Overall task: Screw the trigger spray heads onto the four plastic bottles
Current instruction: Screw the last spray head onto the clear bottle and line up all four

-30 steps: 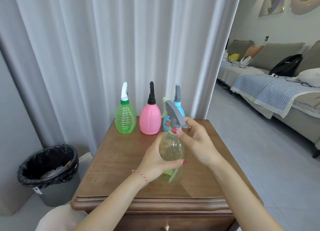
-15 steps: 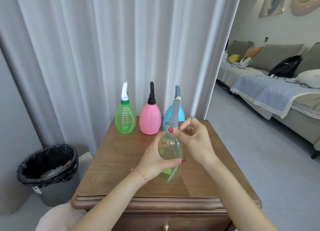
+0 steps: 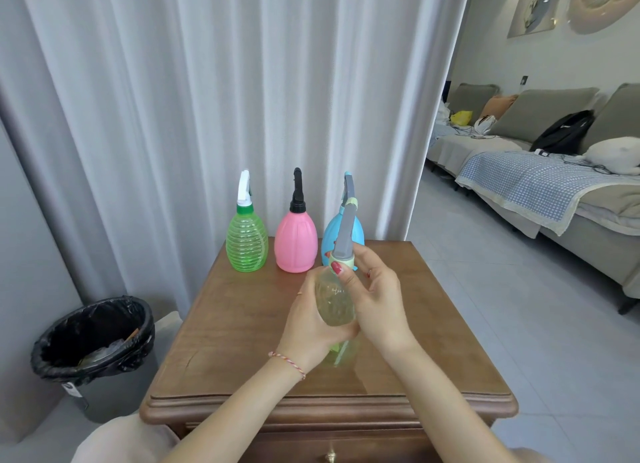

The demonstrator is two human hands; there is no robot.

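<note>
Far left, on the floor beside the worktop (image 3: 242,341): a grey waste bin (image 3: 93,355) lined with a black bag. Crumpled scraps lie inside it; their nature cannot be told.

Back edge of the wooden worktop, in front of the white curtain (image 3: 207,98), three bottles stand upright in a row, close together:
- Green bottle (image 3: 246,242): ribbed, translucent, green collar, white spray head (image 3: 243,188) seated on the neck. No liquid level can be made out.
- Pink bottle (image 3: 296,243): opaque, black spray head (image 3: 298,190) seated on the neck. Contents hidden.
- Blue bottle (image 3: 332,235): opaque, partly hidden behind the held item; its grey spray head (image 3: 349,187) shows above. Contents hidden.

Centre, above the worktop: the clear bottle (image 3: 335,301) is held off the surface, tilted slightly. It is transparent with a yellow-green tint; whether it contains liquid cannot be told. Its grey trigger head (image 3: 345,232) with pale green collar sits at the neck.

Left hand (image 3: 313,327): wrapped around the body of the clear bottle from the left and below, fingers curled closed on it. A red-and-white string bracelet (image 3: 287,364) circles the wrist.

Right hand (image 3: 375,298): thumb and fingers pinched on the pale green collar at the neck.

Far right: a grey sofa (image 3: 554,171) with a blue checked cover, well apart from the worktop.
</note>
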